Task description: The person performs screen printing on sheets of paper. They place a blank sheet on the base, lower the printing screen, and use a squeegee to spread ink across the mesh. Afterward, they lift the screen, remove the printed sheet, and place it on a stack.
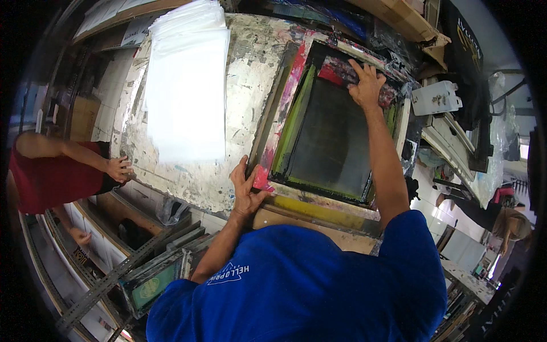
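A blue shirt [307, 279] filled the bottom centre. In the upper right, I saw the right hand [367, 86] gripping an ink-stained squeegee [334, 70]; the left hand [247, 195], fingers spread, touched the screen frame [283, 111] near centre. White sheets [187, 100] lay upper left.

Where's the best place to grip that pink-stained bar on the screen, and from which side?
Probably grip the bar near mid-length, from the near side: it is long and narrow, lying across the far end of the screen, and the right hand spans it around there.
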### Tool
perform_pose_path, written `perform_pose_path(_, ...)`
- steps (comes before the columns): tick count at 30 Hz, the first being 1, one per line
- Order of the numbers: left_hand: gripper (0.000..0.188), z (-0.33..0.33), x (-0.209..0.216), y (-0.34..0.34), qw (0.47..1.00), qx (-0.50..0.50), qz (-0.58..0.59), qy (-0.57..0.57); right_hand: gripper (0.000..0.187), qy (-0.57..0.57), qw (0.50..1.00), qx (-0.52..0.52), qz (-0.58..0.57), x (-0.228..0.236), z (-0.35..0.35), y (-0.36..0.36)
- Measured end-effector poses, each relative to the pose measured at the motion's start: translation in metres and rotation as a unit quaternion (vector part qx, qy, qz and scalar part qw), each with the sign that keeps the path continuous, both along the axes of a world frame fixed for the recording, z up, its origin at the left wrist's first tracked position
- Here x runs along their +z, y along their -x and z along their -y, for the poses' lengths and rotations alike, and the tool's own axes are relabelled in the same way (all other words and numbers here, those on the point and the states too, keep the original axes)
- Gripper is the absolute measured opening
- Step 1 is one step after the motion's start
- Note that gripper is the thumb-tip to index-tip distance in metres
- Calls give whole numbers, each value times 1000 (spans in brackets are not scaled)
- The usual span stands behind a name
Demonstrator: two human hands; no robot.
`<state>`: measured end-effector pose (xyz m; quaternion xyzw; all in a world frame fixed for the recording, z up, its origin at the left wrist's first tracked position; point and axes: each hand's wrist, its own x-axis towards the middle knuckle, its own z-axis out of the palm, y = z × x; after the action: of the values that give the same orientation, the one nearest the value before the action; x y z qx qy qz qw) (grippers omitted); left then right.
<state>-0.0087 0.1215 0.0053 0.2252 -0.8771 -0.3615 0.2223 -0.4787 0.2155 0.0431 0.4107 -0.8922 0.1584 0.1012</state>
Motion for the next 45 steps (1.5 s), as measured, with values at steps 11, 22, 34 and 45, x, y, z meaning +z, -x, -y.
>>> perform_pose_path(11,89,1,2,5,999,0,-35,6,57,96,992,76,6,27,19,75)
perform_pose_path(22,92,-7,6,1,995,17,-90,-46,70,228,885,-16,405,104,-58,-54)
perform_pose_path(34,75,2,154,97,945,103,-302,-70,62,13,999,47,-4,271,-97,-243)
perform_pose_path(45,42,67,83,294,972,9,-180,-152,50,168,973,108,-115,352,-52,-111)
